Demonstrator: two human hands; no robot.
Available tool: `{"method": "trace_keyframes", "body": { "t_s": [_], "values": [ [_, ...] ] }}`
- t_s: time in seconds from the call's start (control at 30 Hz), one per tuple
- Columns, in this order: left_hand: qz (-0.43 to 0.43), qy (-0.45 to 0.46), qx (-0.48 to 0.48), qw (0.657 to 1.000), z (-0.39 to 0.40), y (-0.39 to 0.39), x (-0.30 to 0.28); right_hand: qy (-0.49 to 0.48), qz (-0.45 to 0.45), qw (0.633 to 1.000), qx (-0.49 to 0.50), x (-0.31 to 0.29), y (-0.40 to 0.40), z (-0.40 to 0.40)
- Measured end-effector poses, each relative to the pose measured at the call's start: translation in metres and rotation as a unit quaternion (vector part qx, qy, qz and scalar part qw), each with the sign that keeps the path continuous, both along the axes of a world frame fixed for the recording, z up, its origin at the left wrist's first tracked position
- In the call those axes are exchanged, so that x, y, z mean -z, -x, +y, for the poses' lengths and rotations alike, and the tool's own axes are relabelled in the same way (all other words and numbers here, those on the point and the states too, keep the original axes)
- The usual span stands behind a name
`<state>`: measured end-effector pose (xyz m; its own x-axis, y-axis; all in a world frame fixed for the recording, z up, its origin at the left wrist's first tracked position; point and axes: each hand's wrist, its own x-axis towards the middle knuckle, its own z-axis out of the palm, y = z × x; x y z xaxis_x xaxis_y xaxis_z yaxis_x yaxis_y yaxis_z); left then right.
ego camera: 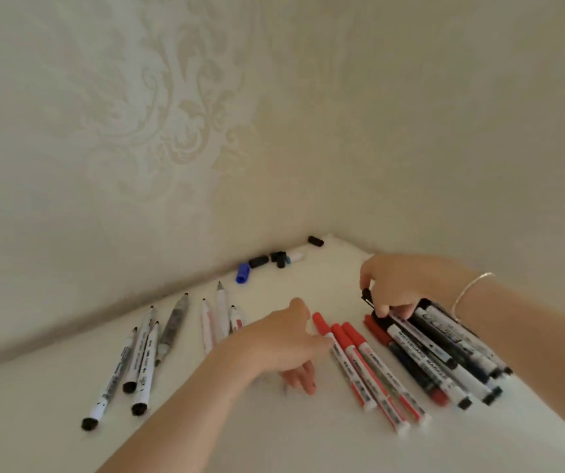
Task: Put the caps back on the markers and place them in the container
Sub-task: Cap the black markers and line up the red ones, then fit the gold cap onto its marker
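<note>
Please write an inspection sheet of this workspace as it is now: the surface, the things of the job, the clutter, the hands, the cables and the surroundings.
Surface: pale tabletop set in a wall corner.
Job's things: uncapped markers lie on the left; three red-capped markers lie side by side in the middle; a pile of capped markers lies on the right; loose caps, one blue and the others black, lie near the corner. No container seen.
Clutter: nothing seen.
Hands: left hand rests by the red-capped markers, and what its grip holds cannot be told; right hand pinches a black cap above the pile.
Cables: nothing seen.
Surroundings: cream patterned wallpaper; bracelet on the right wrist.
</note>
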<state>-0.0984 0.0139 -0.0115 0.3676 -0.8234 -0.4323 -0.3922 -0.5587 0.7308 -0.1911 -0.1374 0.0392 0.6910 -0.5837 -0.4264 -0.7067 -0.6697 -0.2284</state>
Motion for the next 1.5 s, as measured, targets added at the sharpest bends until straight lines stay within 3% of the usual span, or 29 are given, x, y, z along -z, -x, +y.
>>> {"method": "trace_keyframes", "body": {
  "t_s": [0.1,0.27,0.53,0.7,0.83,0.97,1.07,1.2,1.3,1.37,1.43,1.5],
  "values": [
    [0.023,0.014,0.002,1.000,-0.015,0.011,0.010,0.001,0.019,1.000,-0.011,0.013,0.010,-0.004],
    [0.035,0.034,0.006,0.999,-0.033,0.016,0.021,0.000,-0.059,0.997,-0.051,0.028,0.012,-0.003],
    [-0.024,0.030,0.045,0.998,-0.037,0.004,0.019,0.024,-0.058,0.996,-0.068,0.034,-0.002,-0.008],
    [-0.005,0.038,0.048,0.998,-0.035,-0.002,0.017,0.158,-0.167,0.973,0.026,0.033,-0.015,-0.032],
    [-0.025,0.053,0.045,0.997,-0.028,-0.010,0.013,0.272,-0.072,0.959,0.043,0.042,-0.021,-0.062],
    [-0.066,0.083,-0.017,0.994,-0.011,-0.034,0.000,0.168,-0.034,0.984,0.054,0.050,-0.024,-0.082],
    [-0.109,0.087,-0.086,0.987,0.009,-0.061,-0.010,0.153,-0.025,0.986,0.061,0.054,-0.026,-0.089],
    [-0.174,0.048,-0.152,0.972,0.041,-0.098,-0.013,0.238,-0.015,0.970,0.053,0.048,-0.032,-0.083],
    [-0.218,0.017,-0.181,0.959,0.061,-0.115,-0.011,0.333,-0.123,0.934,0.029,0.035,-0.049,-0.058],
    [-0.225,0.010,-0.196,0.954,0.069,-0.122,-0.008,0.261,-0.238,0.936,0.005,0.026,-0.067,-0.031],
    [-0.237,0.004,-0.209,0.949,0.075,-0.128,-0.006,0.092,-0.333,0.939,0.005,0.017,-0.085,0.000],
    [-0.259,-0.010,-0.216,0.941,0.080,-0.134,-0.005,-0.073,-0.386,0.919,0.018,0.014,-0.102,0.029]
  ]
}}
